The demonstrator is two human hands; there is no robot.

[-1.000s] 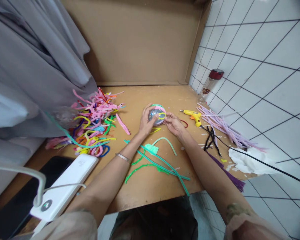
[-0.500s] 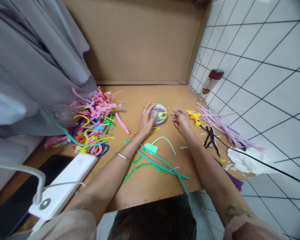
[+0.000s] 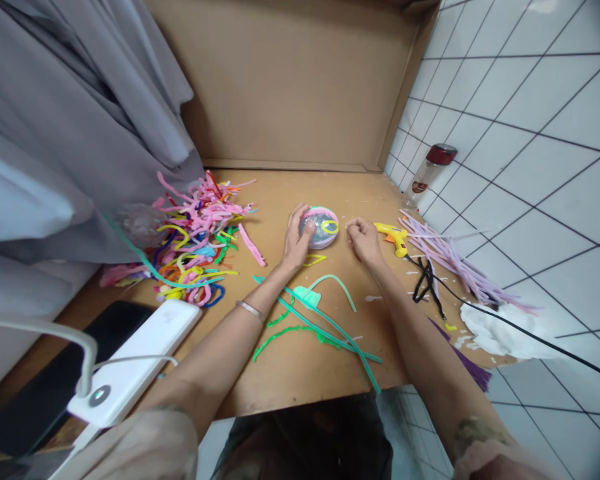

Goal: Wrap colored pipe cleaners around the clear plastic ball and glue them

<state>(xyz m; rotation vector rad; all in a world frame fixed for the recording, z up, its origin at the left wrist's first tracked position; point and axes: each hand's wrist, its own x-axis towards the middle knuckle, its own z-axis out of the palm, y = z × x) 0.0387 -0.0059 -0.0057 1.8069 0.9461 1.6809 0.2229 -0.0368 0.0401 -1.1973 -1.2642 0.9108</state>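
Note:
My left hand (image 3: 296,237) is closed around the left side of a round clear container (image 3: 313,233). Pink and green strips line its rim, and a yellow loop (image 3: 329,227) lies on its right part. To the right, apart from the container, my right hand (image 3: 363,239) has its fingers curled together; what they hold, if anything, is hidden. Just beyond that hand lies a yellow glue gun (image 3: 394,239). A bent yellow pipe cleaner (image 3: 315,259) rests on the table below the container.
Tangled coloured pipe cleaners (image 3: 200,227) pile up at the left. Teal strips (image 3: 330,327) cross near the front edge. Lilac stems (image 3: 455,257), a black cord (image 3: 510,320) and a clear bottle (image 3: 427,177) stand or lie right. A white power bank (image 3: 135,363) lies front left.
The red loop and metal tip that showed at my right hand are out of sight now. My left hand keeps its hold on the container. The whole view has shifted slightly.

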